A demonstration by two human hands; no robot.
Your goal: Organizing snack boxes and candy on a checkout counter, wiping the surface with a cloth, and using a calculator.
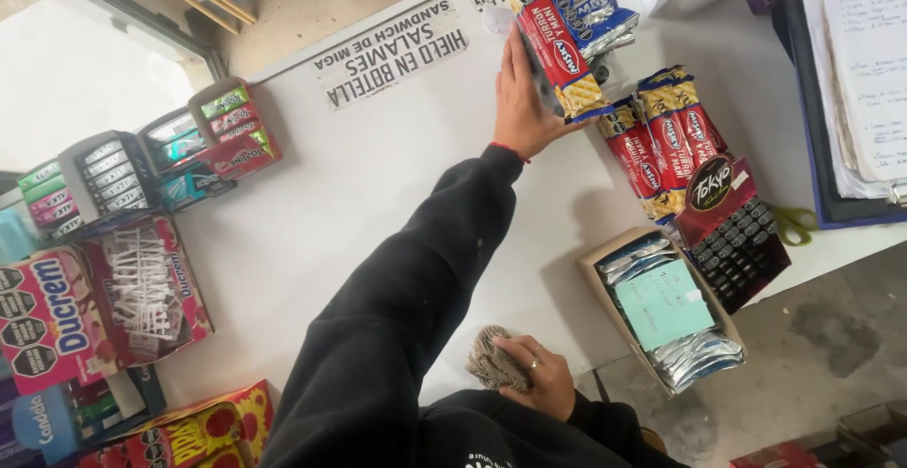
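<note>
Nearby, candy boxes (pixel 104 307), calculator (pixel 742 246), scissors (pixel 798 225).

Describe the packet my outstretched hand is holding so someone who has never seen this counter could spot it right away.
Start at the white counter and follow the black sleeve up to the left hand at its far edge. It grips a long red biscuit packet with a yellow end. Unlike the similar red packets lying flat to its right, this one is lifted, with a blue packet against it.
</note>
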